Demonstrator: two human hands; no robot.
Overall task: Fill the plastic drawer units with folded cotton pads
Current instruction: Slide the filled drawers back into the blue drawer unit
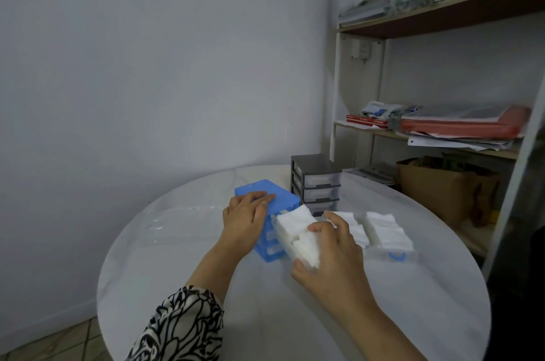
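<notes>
Blue drawer unit [267,198] sat mid-bench, its top drawer [287,238] pulled out toward 4 o'clock and packed with folded cotton pads [296,223]. My right hand [330,254] had its grip curled round the drawer's front end, thumb underneath, fingers on the pads. My left hand [247,214] lay flat on the unit's top, grip wide. More pads [380,229] in a loose clear drawer at 3 o'clock. Grey drawer unit [317,183] just behind at 1 o'clock. White round bench [206,242].
</notes>
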